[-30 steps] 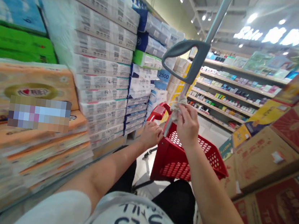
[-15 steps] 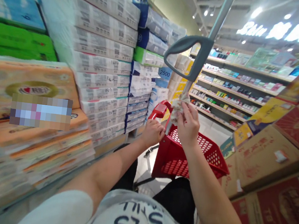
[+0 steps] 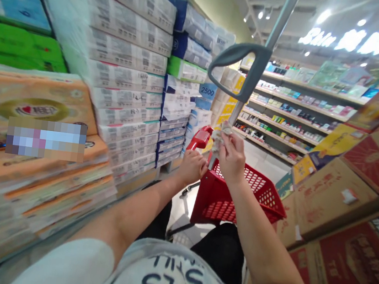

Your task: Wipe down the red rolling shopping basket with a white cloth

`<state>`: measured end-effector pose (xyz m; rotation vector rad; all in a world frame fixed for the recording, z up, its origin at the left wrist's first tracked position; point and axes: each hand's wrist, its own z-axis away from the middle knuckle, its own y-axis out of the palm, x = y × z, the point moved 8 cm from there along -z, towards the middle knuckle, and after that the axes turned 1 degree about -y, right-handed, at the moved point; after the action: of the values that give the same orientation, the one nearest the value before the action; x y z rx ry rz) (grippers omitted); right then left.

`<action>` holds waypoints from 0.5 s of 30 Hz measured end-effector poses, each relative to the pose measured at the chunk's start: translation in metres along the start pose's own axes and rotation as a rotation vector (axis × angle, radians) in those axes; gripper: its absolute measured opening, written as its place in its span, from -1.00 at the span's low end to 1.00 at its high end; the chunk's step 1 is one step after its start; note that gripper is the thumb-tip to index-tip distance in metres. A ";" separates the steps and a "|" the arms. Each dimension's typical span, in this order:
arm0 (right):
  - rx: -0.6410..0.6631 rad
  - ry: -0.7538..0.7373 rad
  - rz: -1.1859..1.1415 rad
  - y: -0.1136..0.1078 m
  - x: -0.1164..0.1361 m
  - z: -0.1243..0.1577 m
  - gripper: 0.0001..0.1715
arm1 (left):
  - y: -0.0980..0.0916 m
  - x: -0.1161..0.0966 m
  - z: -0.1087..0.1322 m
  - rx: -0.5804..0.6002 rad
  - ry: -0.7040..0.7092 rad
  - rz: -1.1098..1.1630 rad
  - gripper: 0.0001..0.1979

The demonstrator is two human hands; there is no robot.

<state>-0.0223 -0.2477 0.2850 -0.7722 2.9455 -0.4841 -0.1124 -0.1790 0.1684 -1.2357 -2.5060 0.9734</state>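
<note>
My left hand (image 3: 191,165) is wrapped round the red handle (image 3: 201,139) of a shopping cart. In my right hand (image 3: 231,158) is a crumpled pale cloth (image 3: 224,130), pinched between thumb and fingers and lying against the lower part of a metal pole (image 3: 236,113). A grey loop-shaped grip (image 3: 232,92) is fixed to that pole above the cloth. Below both hands sits the red cart basket (image 3: 213,200), with holes in its walls. The fingertips of my right hand are partly hidden by the cloth.
Wrapped paper packs (image 3: 129,42) rise in tall stacks on the left, with orange tissue packs (image 3: 35,100) nearer me. Cardboard cartons (image 3: 338,192) are piled close on the right. Shelves of small goods (image 3: 294,104) stand at the back.
My right hand and the cloth have slid slightly down and left along the pole. My left hand keeps its hold on the handle. The view has shifted a little.
</note>
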 end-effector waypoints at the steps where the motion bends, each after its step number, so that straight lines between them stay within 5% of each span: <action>1: 0.025 0.002 0.003 0.004 -0.001 0.002 -0.59 | 0.001 0.002 -0.002 0.003 0.000 -0.002 -0.76; 11: 0.195 -0.020 0.050 0.030 -0.008 0.044 -0.60 | 0.007 0.003 -0.017 0.075 0.034 -0.058 -0.74; 15: 0.210 -0.020 0.088 0.026 -0.014 0.034 -0.60 | 0.009 -0.001 -0.015 0.074 0.050 -0.083 -0.71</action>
<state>-0.0179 -0.2295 0.2438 -0.6178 2.8344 -0.7579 -0.0997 -0.1688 0.1745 -1.1112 -2.4391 0.9926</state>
